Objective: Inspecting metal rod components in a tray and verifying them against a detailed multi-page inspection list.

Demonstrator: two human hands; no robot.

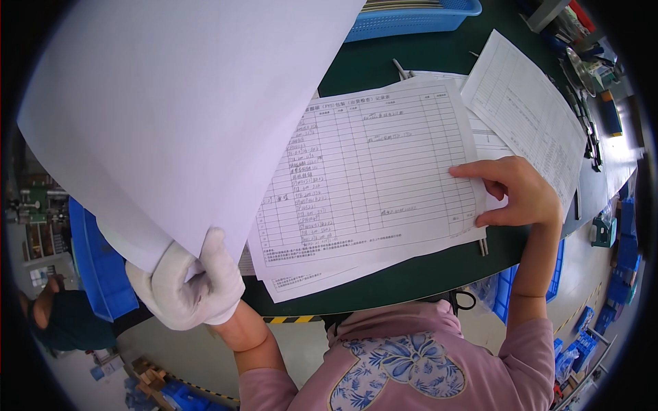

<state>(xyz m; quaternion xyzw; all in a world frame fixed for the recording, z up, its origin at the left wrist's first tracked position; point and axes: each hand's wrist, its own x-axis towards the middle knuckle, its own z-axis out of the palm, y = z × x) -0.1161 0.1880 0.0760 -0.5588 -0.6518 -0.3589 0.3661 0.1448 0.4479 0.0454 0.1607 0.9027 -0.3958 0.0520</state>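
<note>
My left hand (190,284), in a white glove, pinches the lower corner of a large white sheet of paper (178,103). That sheet is lifted and bent, covering the upper left of the view. Under it lies a printed form (404,164) with a table grid and handwritten entries, on top of other papers; its left part is partly hidden. My bare right hand (514,188) rests at the form's right edge. Its index finger stretches onto the form and the thumb touches the edge lower down, the two apart and gripping nothing.
A blue plastic basket (415,20) stands at the far edge of the green table (356,284). More printed sheets (524,103) lie to the right, with tools (588,130) beyond them. A blue bin (99,264) is at the left, near another person's arm (44,301).
</note>
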